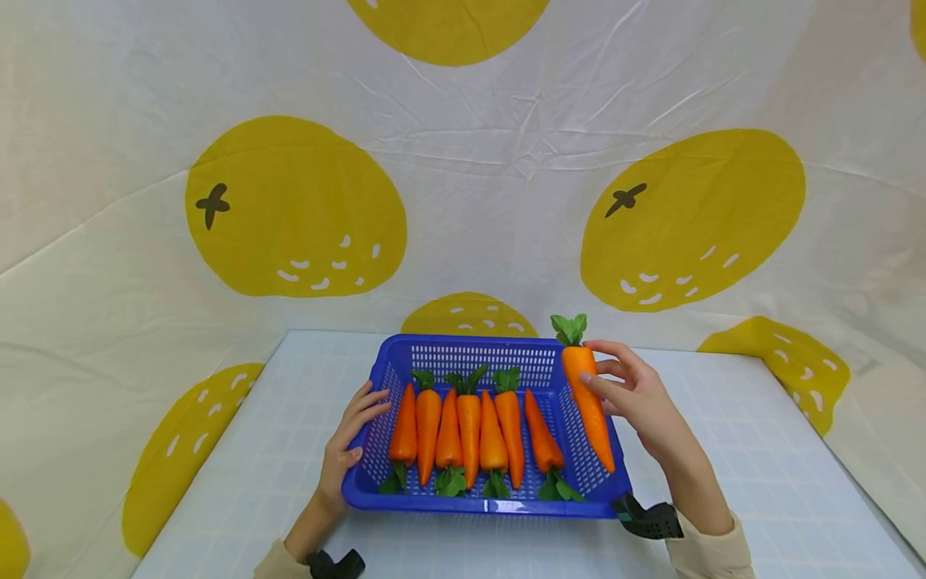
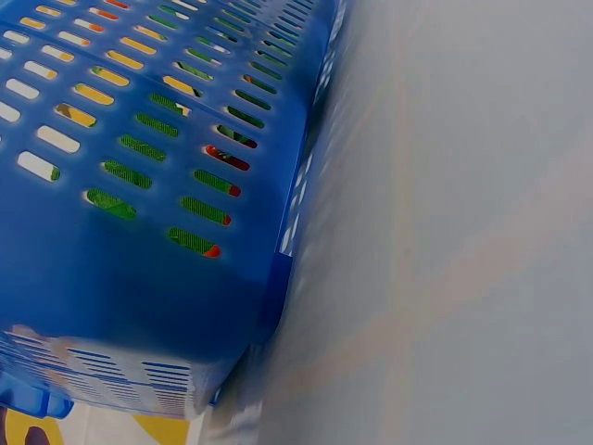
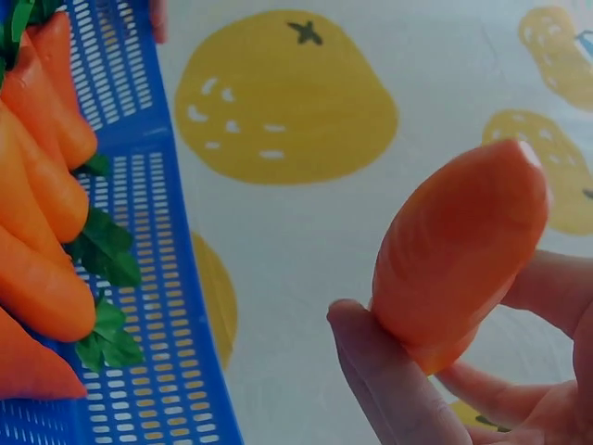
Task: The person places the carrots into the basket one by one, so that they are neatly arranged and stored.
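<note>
My right hand pinches an orange carrot between thumb and fingers, over the right end of a blue plastic basket. Its green leaves point up and away, and its tip slants down toward me. From the right wrist, the held carrot shows tip-first. My left hand holds the basket's left rim, fingertips over the edge. Inside, several carrots lie side by side in a row, leaves alternating far and near. The left wrist view shows the basket's slotted wall; most of the left hand is hidden there.
The basket stands on a pale checked tabletop. Behind and beside it hangs a white cloth printed with large yellow fruit. Black straps sit on both wrists, by beige sleeves.
</note>
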Demonstrator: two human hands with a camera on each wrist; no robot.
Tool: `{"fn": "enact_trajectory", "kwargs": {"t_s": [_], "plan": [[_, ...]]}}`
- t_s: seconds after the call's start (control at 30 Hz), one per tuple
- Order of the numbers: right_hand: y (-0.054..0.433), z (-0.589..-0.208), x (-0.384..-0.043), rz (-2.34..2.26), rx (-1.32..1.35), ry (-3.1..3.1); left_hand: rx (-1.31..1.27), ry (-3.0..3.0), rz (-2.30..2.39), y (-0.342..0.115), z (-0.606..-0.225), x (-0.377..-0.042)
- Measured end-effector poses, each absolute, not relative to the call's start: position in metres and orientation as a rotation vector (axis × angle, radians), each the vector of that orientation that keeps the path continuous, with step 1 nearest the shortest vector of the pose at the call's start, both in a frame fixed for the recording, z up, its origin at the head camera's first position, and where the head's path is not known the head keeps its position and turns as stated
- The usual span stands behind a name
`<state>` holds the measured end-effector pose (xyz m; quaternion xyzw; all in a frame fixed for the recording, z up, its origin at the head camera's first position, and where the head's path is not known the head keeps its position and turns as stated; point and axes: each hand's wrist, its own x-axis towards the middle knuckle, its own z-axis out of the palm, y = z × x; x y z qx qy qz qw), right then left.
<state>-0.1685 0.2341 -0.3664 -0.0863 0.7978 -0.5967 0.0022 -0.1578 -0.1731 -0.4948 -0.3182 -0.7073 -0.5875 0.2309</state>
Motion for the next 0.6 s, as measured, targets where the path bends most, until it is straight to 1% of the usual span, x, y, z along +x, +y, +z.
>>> {"fn": "enact_trajectory", "kwargs": {"t_s": [0.6], "plan": [[0.2254, -0.3732, -0.1737, -1.711, -0.178, 2.445, -0.865, -1.953, -1.614, -0.1735, -0.4946, -0.1574]]}}
